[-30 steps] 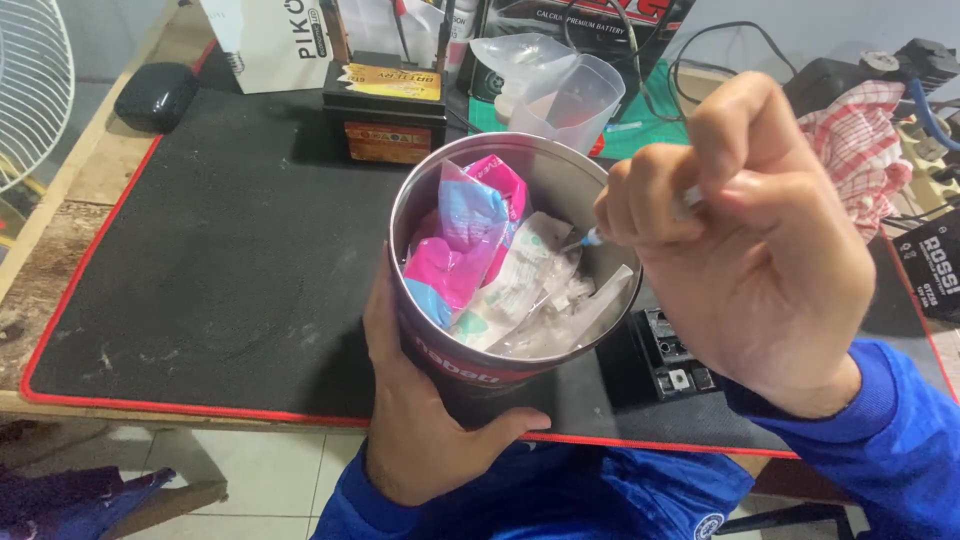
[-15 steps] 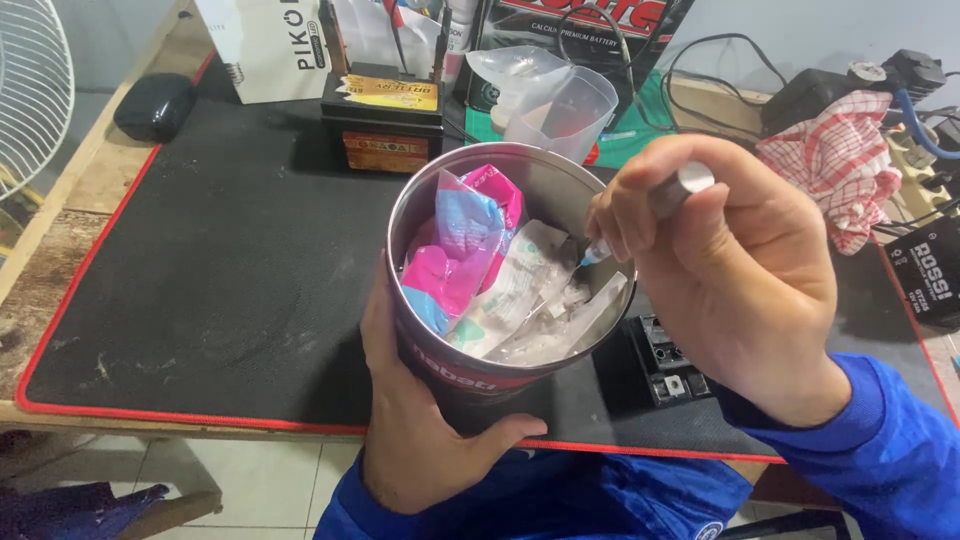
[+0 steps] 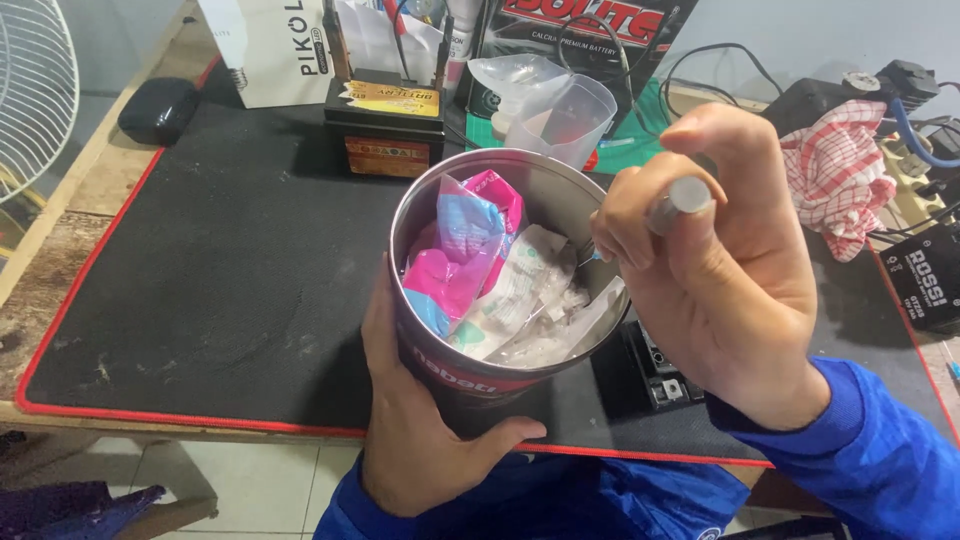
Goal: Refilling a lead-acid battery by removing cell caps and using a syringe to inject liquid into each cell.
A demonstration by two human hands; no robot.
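Observation:
My left hand grips a round metal tin from below and holds it tilted toward me over the table's front edge. Inside the tin lie a pink and blue packet and several clear and white plastic packets. My right hand hovers at the tin's right rim, fingers closed on a slim grey tool whose round end shows between thumb and forefinger; its tip points down into the tin and is mostly hidden.
A black mat with a red edge covers the table. Behind the tin stand a small black battery, a clear plastic cup and boxes. A red checked cloth lies at right, a fan guard at left.
My right hand has lifted slightly and turned, so the tool's round grey end now shows. The tin stays in my left hand, almost unmoved.

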